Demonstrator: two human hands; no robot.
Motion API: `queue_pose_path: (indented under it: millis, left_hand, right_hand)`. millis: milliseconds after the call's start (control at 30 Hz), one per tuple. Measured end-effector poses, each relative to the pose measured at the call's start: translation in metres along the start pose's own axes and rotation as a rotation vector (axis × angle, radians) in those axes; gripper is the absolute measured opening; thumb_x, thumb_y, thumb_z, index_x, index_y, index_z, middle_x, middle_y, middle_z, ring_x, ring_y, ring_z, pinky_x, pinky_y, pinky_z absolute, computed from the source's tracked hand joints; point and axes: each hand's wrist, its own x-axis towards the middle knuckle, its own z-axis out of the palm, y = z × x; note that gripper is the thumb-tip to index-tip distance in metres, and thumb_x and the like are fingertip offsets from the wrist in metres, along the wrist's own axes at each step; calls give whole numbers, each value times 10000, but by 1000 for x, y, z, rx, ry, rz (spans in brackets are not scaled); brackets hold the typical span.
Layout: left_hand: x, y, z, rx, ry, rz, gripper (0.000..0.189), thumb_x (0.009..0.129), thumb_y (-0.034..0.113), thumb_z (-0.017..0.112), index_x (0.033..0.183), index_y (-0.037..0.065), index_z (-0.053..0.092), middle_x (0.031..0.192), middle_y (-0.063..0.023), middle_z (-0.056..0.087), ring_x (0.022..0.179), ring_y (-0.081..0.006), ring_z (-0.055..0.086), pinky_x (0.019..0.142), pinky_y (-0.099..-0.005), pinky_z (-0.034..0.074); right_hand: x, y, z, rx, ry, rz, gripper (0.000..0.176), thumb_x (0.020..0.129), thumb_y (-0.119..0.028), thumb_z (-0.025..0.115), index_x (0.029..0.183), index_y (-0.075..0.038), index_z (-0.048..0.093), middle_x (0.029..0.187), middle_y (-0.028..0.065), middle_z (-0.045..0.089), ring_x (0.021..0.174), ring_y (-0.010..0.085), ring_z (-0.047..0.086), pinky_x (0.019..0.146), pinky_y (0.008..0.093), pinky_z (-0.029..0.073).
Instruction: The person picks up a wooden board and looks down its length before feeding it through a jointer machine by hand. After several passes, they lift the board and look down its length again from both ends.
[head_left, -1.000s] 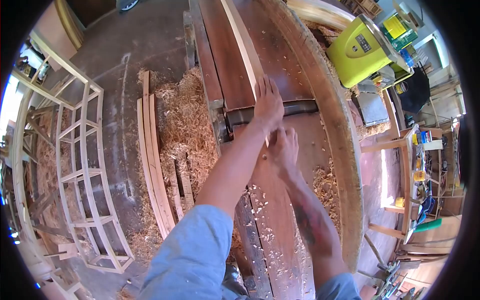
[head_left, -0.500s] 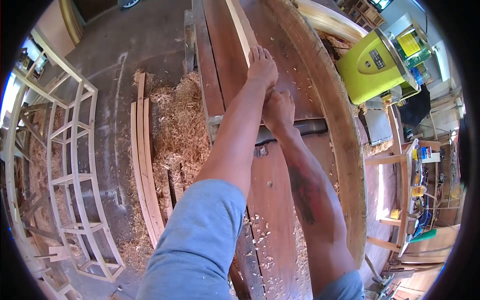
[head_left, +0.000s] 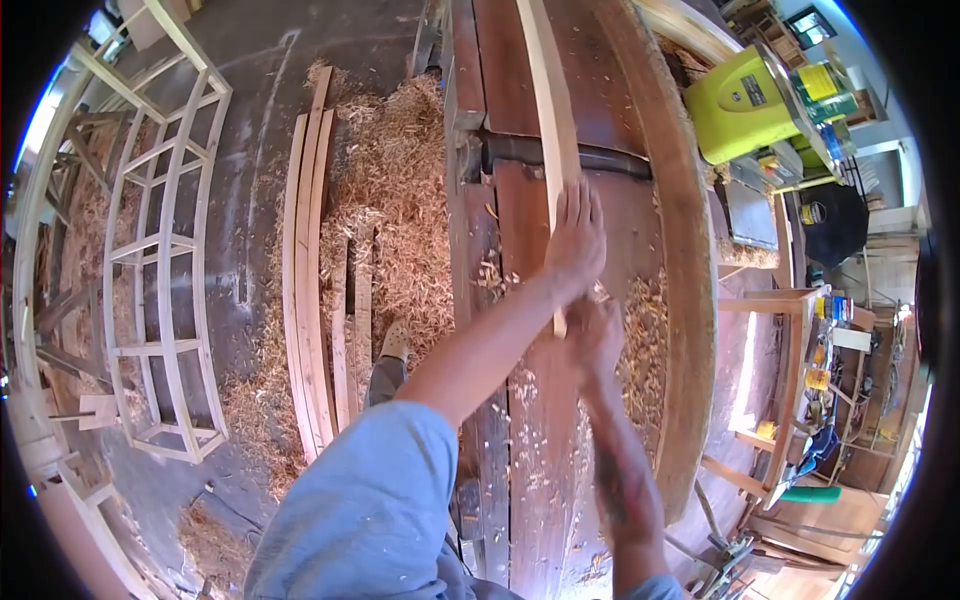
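A long pale wooden strip (head_left: 545,100) lies lengthwise on the reddish-brown machine bed, crossing the dark crosswise roller-like gap (head_left: 612,160). Its near end shows beside my wrists. My left hand (head_left: 578,238) rests on top of the strip, fingers stretched forward and close together over its right side. Just behind it, my right hand (head_left: 597,335) is curled closed at the strip's rear end, slightly blurred, and the fingers' inner side is hidden. Wood shavings lie on the bed around both hands.
A thick wooden beam (head_left: 690,300) borders the bed on the right. Beyond it stands a lime-green container (head_left: 735,105). Shavings (head_left: 400,190) and stacked wooden strips (head_left: 305,290) cover the floor at left, near a slatted wooden frame (head_left: 165,260). A foot (head_left: 397,340) stands in the shavings.
Both hands and the strip have moved back toward me, from beyond the dark gap to its near side. The view has shifted too, and a foot now shows at left.
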Motion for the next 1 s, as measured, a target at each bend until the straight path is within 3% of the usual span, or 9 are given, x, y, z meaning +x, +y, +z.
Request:
queue_pose_path:
  millis: [67,233,367,433,500,633,733,800,1000]
  left_hand:
    - [-70,43,-28,-68,-61,9,658,890,169,480,1406,-184,273,1480,-352,277,1410,-475,230,1187,-521,170]
    - [-220,135,-51,-53,-229,-31,636,918,147,464,1425,-170,246,1478,-343,279,1412,-473,222,1189,-503,194]
    - [-228,136,-46,-152,-190,-59,627,920,148,449,1429,-160,254,1489,-338,267,1427,-454,206,1191,-492,187]
    - [-199,124,-45,-141,-175,-54,630,919,157,453,1427,-160,257,1491,-337,265,1426,-454,210,1192,-491,183]
    - [-157,95,-41,-108,-165,-33,638,919,174,461,1425,-160,262,1495,-334,261,1422,-455,217,1194,-489,173]
    - [-52,34,-23,-234,-31,-45,660,849,97,488,1401,-187,263,1482,-356,250,1420,-475,194,1186,-526,165]
    - [15,-2,1,-95,-2,-28,668,850,124,486,1400,-184,267,1486,-349,252,1427,-463,184,1193,-516,139]
    - [52,-23,11,-23,30,-31,677,851,147,483,1402,-181,265,1492,-342,249,1430,-456,179,1198,-511,113]
    - [140,-71,25,60,7,-28,624,898,167,419,1411,-164,290,1494,-329,278,1434,-450,186,1195,-508,108]
  right_hand:
    - [-71,-11,-39,-81,-132,58,134,782,-77,714,913,-76,681,904,185,614,817,360,591,717,455,479]
    - [-248,-5,-86,-41,-56,201,256,798,-19,701,1050,-39,659,836,173,571,727,317,557,638,428,465]
    - [-255,-2,-85,20,-29,169,256,801,-2,698,1052,-22,648,813,171,559,715,309,549,618,431,453]
    - [-219,-10,-82,18,-32,196,255,791,13,691,1040,-14,643,796,174,557,697,311,527,613,427,439]
    - [-167,-16,-68,-48,-19,47,237,793,21,675,1026,-8,644,784,165,556,684,306,507,608,420,423]
    - [-56,-13,-19,-26,68,21,175,814,4,655,988,-20,656,722,134,541,675,299,500,604,422,421]
    - [18,-16,6,-33,139,-18,155,808,-1,659,961,-25,657,706,135,543,679,307,518,603,432,432]
    - [56,-12,21,-47,86,20,212,822,-70,650,1030,-38,628,818,174,545,766,364,553,664,475,457]
    - [153,-16,50,-90,96,-31,154,797,-76,650,944,-35,631,842,180,558,814,373,572,711,476,473]
